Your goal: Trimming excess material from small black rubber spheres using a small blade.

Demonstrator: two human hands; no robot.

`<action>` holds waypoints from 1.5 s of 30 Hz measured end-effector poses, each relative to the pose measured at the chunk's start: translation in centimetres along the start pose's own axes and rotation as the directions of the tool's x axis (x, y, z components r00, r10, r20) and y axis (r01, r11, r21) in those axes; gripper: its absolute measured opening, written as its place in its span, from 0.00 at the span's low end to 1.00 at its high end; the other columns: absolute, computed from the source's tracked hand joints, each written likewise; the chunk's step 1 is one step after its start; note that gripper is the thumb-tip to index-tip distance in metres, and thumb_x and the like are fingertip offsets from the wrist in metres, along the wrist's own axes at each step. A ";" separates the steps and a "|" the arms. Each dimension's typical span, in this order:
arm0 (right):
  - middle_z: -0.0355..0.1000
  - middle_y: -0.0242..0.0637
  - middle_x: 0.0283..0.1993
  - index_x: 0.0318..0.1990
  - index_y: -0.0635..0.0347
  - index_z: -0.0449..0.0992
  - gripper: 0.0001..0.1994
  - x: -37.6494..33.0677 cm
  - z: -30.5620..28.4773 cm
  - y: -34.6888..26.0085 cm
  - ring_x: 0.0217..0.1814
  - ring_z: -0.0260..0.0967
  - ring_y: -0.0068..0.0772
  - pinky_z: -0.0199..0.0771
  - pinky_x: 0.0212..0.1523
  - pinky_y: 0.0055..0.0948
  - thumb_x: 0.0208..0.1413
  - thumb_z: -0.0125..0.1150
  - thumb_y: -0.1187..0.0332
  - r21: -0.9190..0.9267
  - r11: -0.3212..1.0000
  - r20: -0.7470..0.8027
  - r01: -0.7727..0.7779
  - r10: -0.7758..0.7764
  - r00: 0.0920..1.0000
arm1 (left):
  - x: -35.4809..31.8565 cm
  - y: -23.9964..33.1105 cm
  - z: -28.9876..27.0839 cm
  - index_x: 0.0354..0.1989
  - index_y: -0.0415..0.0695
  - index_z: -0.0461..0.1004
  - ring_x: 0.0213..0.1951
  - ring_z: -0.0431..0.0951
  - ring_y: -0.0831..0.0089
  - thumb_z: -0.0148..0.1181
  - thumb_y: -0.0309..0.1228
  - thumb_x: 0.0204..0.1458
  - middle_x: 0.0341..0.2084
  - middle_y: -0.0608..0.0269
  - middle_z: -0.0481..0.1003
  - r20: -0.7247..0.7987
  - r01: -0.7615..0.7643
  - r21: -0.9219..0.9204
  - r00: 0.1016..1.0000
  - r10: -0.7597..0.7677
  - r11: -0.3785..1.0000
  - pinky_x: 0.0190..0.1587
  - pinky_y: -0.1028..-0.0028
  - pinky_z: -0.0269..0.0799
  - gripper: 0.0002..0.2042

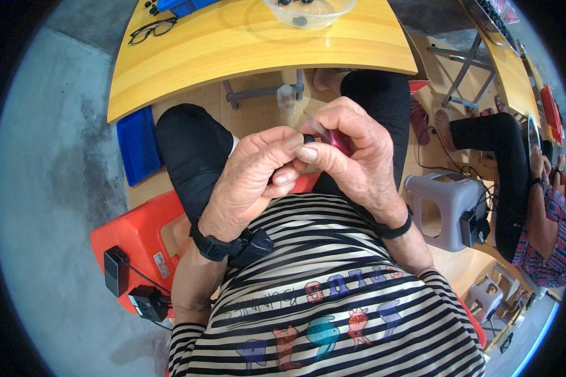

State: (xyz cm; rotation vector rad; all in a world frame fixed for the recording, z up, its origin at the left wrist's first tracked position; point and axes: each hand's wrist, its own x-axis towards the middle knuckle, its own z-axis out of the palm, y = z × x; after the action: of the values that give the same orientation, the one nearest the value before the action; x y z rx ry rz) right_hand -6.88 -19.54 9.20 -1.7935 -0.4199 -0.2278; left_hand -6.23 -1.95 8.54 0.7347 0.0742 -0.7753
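My two hands meet over my lap, just in front of the yellow table's edge. My left hand [253, 177] pinches a small black piece [308, 138] between thumb and forefinger. My right hand [351, 154] grips a small dark-pink tube-shaped object [341, 142] with a clear end, and the black piece sits at its tip. A black band is on each wrist. My fingers hide most of both items.
The yellow table [233, 56] carries a clear bowl [308, 12] with small dark pieces, a pair of glasses [152, 29] and a blue tray [182, 5]. A blue bin [137, 144] lies on the floor at left. I sit on an orange stool [138, 239]. Another seated person [516, 182] and a grey stool [443, 207] are at right.
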 end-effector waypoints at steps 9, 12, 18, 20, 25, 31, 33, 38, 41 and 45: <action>0.67 0.30 0.26 0.30 0.65 0.74 0.06 0.1 0.3 0.5 0.30 0.65 0.18 0.65 0.32 0.18 0.53 0.60 0.71 0.329 0.933 0.078 -0.147 0.128 0.989 | 0.0 0.0 -0.6 0.39 0.36 0.68 0.17 0.57 0.90 0.49 0.33 0.58 0.25 0.65 0.66 0.083 0.030 0.016 0.996 -0.031 0.999 0.14 0.90 0.49 0.11; 0.66 0.30 0.27 0.31 0.65 0.74 0.06 0.2 0.3 0.3 0.30 0.65 0.18 0.65 0.32 0.18 0.54 0.58 0.70 0.308 0.932 0.098 -0.190 0.168 0.981 | -0.1 0.1 -0.6 0.34 0.37 0.71 0.17 0.60 0.89 0.53 0.32 0.57 0.23 0.65 0.69 0.054 0.055 -0.046 0.997 -0.053 0.997 0.14 0.90 0.50 0.09; 0.68 0.32 0.30 0.34 0.65 0.74 0.09 0.0 -0.3 -0.2 0.30 0.63 0.19 0.64 0.33 0.19 0.55 0.58 0.66 0.312 0.905 0.095 -0.288 0.272 0.958 | 0.0 0.4 -0.4 0.35 0.37 0.71 0.17 0.59 0.88 0.52 0.32 0.57 0.24 0.64 0.68 0.113 0.069 -0.098 0.992 -0.057 0.993 0.14 0.90 0.50 0.09; 0.68 0.33 0.30 0.34 0.65 0.74 0.10 -0.5 -0.7 0.5 0.31 0.64 0.21 0.64 0.33 0.21 0.55 0.58 0.65 0.205 0.966 0.067 -0.160 0.150 0.986 | -0.1 0.5 -0.2 0.35 0.37 0.69 0.17 0.58 0.89 0.51 0.32 0.57 0.24 0.65 0.67 0.100 0.066 -0.089 0.993 -0.057 0.994 0.14 0.90 0.49 0.10; 0.67 0.39 0.29 0.35 0.64 0.74 0.15 -1.5 -1.4 0.0 0.32 0.67 0.34 0.66 0.33 0.27 0.55 0.56 0.58 -0.110 0.990 0.081 0.092 -0.083 0.993 | -0.1 0.4 -0.4 0.36 0.36 0.67 0.16 0.56 0.91 0.50 0.32 0.57 0.23 0.67 0.65 0.078 0.073 -0.090 0.995 -0.066 0.993 0.14 0.90 0.48 0.10; 0.67 0.38 0.28 0.32 0.61 0.74 0.09 -1.9 -0.7 -0.8 0.27 0.67 0.38 0.69 0.28 0.29 0.52 0.59 0.64 -0.238 0.960 0.041 0.151 -0.145 0.989 | -0.1 0.4 -0.3 0.37 0.36 0.67 0.16 0.57 0.90 0.50 0.32 0.57 0.22 0.68 0.64 0.041 0.069 -0.087 0.997 -0.065 0.994 0.13 0.90 0.48 0.09; 0.67 0.38 0.27 0.31 0.61 0.73 0.08 -1.8 -0.7 -0.9 0.26 0.67 0.37 0.68 0.26 0.29 0.50 0.61 0.65 -0.313 0.933 0.035 0.178 -0.176 0.984 | 0.0 0.3 -0.7 0.37 0.39 0.71 0.17 0.59 0.87 0.52 0.30 0.57 0.23 0.64 0.68 0.112 0.079 -0.136 0.992 -0.064 0.988 0.14 0.90 0.50 0.08; 0.66 0.37 0.26 0.30 0.61 0.73 0.07 -1.7 -0.6 -1.0 0.26 0.67 0.36 0.68 0.25 0.30 0.49 0.62 0.67 -0.345 0.920 0.034 0.187 -0.187 0.982 | 0.0 0.2 -0.6 0.37 0.39 0.71 0.17 0.59 0.87 0.51 0.30 0.57 0.23 0.64 0.69 0.093 0.059 -0.114 0.994 -0.048 0.992 0.14 0.90 0.50 0.07; 0.66 0.37 0.25 0.30 0.61 0.73 0.07 -1.7 -0.5 -0.8 0.25 0.67 0.36 0.68 0.24 0.30 0.48 0.62 0.67 -0.356 0.914 0.031 0.193 -0.195 0.980 | 0.0 0.2 -0.5 0.37 0.38 0.71 0.16 0.59 0.87 0.51 0.30 0.57 0.23 0.64 0.69 0.085 0.060 -0.107 0.995 -0.051 0.992 0.13 0.89 0.50 0.08; 0.66 0.37 0.25 0.30 0.61 0.74 0.07 -1.6 -0.5 -0.7 0.25 0.67 0.36 0.68 0.24 0.30 0.48 0.62 0.67 -0.370 0.909 0.029 0.190 -0.194 0.981 | -0.1 0.2 -0.4 0.37 0.38 0.71 0.16 0.59 0.87 0.52 0.30 0.57 0.23 0.64 0.69 0.073 0.056 -0.107 0.996 -0.048 0.993 0.13 0.89 0.49 0.08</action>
State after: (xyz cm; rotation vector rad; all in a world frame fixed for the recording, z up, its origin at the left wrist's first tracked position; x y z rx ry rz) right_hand -8.63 -20.17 9.40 -2.1221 -0.5782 -0.4800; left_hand -6.06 -1.55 8.37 0.6030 0.0718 -0.8394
